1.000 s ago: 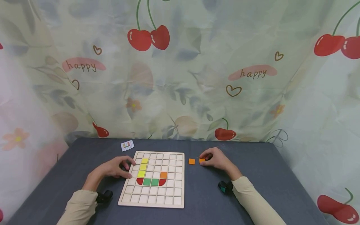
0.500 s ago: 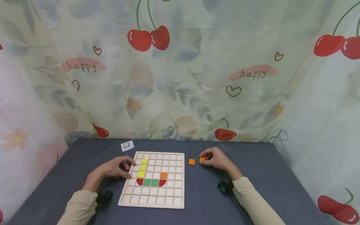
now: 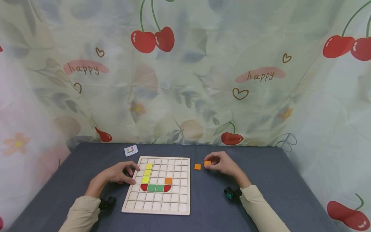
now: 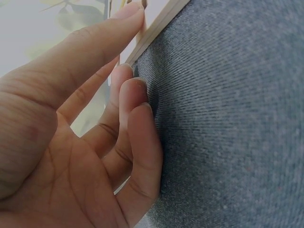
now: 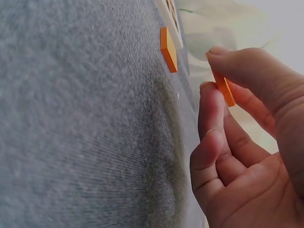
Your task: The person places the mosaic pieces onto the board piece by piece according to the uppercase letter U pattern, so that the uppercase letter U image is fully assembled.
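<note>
My right hand [image 3: 221, 162] pinches an orange square tile [image 5: 225, 89] between thumb and fingers, lifted off the cloth in the right wrist view. A second orange tile [image 3: 197, 167] lies flat on the table just left of that hand. The wooden grid board [image 3: 176, 208] sits in front of me, with yellow tiles [image 3: 147, 172] in a column, two green tiles [image 3: 155, 188], red rounded-corner tiles [image 3: 167, 188] at either end of the green ones, and one orange tile [image 3: 168, 180]. My left hand [image 3: 120, 172] rests at the board's left edge, thumb [image 4: 126, 10] and fingertips touching it.
A small printed card [image 3: 131, 150] with a coloured grid pattern lies beyond the board's upper left corner. The dark cloth-covered table [image 3: 214, 212] extends around the board. A patterned curtain [image 3: 185, 80] hangs behind the table's far edge.
My right hand has raised its orange tile slightly and shifted it a little to the left. The left hand and the board have stayed in place.
</note>
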`<state>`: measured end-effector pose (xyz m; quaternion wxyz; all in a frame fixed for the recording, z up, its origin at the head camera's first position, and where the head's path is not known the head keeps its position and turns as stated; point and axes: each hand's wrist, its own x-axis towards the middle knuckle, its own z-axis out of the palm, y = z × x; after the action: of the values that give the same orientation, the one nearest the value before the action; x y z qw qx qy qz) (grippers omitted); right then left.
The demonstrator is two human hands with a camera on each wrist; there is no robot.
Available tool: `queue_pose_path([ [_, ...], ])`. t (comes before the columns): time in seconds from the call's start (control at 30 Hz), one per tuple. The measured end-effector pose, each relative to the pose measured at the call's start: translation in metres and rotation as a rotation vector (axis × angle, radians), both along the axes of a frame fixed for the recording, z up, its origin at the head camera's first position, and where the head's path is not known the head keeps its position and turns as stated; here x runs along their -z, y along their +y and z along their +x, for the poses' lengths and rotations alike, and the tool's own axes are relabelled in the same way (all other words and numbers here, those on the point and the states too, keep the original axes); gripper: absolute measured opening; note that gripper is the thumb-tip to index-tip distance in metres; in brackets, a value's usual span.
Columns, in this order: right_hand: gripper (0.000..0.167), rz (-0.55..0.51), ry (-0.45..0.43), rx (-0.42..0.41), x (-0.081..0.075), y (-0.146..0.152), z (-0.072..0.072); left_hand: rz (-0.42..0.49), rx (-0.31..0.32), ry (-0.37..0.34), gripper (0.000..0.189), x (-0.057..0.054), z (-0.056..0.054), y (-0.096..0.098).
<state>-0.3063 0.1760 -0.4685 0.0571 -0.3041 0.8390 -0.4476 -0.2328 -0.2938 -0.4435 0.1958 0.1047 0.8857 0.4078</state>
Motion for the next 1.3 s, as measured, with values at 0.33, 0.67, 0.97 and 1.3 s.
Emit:
queue_pose_path([
  [0.33, 0.023, -0.098, -0.081, 0.005, 0.002, -0.004, 0.006, -0.003, -0.006, 0.003, 0.046, 0.001, -0.001, 0.000],
  [0.67, 0.015, -0.170, -0.135, 0.031, -0.001, -0.015, 0.012, 0.005, 0.004, 0.004, 0.045, 0.002, -0.001, -0.001],
  [0.97, 0.016, -0.181, -0.125, -0.017, -0.005, -0.033, 0.015, 0.002, 0.007, 0.005, 0.046, 0.004, -0.002, -0.002],
  [1.3, 0.014, -0.176, -0.180, -0.081, -0.003, -0.059, 0.014, 0.009, 0.007, -0.002, 0.045, 0.004, -0.002, -0.002],
])
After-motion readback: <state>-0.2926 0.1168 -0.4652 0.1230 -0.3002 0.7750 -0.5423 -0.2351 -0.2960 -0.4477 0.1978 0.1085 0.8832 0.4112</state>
